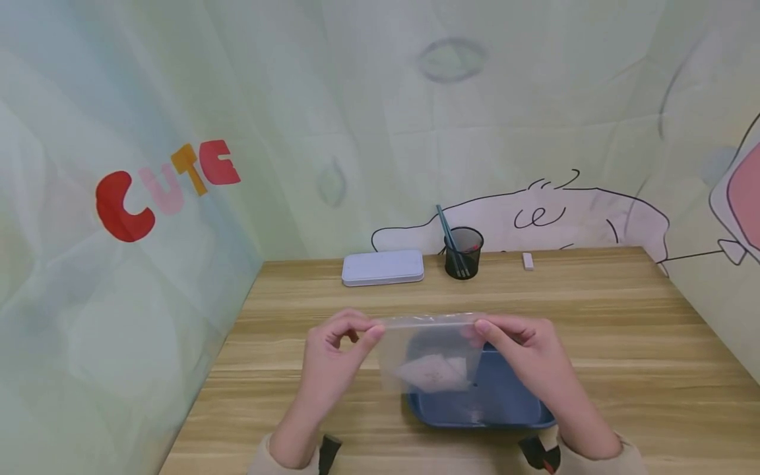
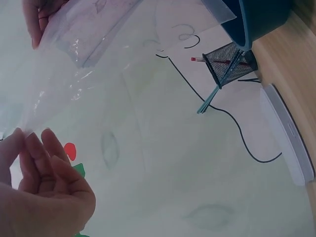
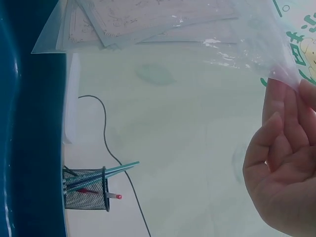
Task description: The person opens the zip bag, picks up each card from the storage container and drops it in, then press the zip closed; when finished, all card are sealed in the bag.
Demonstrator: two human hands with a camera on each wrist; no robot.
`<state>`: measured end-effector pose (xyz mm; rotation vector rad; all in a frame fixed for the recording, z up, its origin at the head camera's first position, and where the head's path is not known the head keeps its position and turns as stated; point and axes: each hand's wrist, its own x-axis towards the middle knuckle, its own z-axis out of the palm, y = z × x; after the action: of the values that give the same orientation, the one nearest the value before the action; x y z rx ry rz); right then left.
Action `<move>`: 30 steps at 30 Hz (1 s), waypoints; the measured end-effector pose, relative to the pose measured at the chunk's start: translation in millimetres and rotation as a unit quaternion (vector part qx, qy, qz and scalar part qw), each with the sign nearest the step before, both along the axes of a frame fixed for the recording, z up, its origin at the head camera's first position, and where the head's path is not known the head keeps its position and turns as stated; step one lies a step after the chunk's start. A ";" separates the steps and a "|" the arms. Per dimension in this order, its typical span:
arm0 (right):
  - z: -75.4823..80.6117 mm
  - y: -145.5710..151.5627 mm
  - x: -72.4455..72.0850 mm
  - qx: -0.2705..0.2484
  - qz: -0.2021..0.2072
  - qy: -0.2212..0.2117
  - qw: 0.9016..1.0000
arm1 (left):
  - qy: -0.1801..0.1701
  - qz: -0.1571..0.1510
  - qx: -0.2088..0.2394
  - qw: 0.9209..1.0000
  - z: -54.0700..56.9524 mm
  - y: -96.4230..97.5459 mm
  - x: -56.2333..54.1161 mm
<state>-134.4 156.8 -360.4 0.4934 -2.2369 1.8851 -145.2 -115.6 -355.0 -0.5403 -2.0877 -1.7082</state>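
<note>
A clear plastic zip bag hangs upright between both hands, with several pale paper pieces lying at its bottom. My left hand pinches the bag's top left corner between thumb and index finger. At the top right corner, my right hand pinches the bag the same way. Behind and below the bag a blue tray rests on the table, partly covered by the bag and the right hand. Faint printing shows on the papers in the right wrist view.
Along the back of the wooden table lie a white flat case and a small white eraser-like block. Between them stands a black mesh pen cup with teal sticks in it. A printed curtain encloses the table's back and sides.
</note>
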 end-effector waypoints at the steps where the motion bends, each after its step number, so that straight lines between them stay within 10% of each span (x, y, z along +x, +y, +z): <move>1: -0.4 -0.3 0.2 -0.001 0.001 -0.002 1.000 | 0.002 -0.003 -0.003 1.000 0.1 -0.5 0.2; 13: -7.8 -16.1 -2.6 -0.045 -0.006 -0.118 0.992 | -0.084 -0.053 0.053 0.994 1.7 -7.4 3.4; 30: -36.8 -54.5 -15.0 -0.094 -0.016 -0.210 0.973 | -0.186 -0.024 0.083 0.979 -23.2 -22.6 -11.8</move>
<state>-149.5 102.3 -397.1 0.0267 -2.2433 2.3305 -157.0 -138.2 -378.2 -0.2346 -2.1559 -2.1236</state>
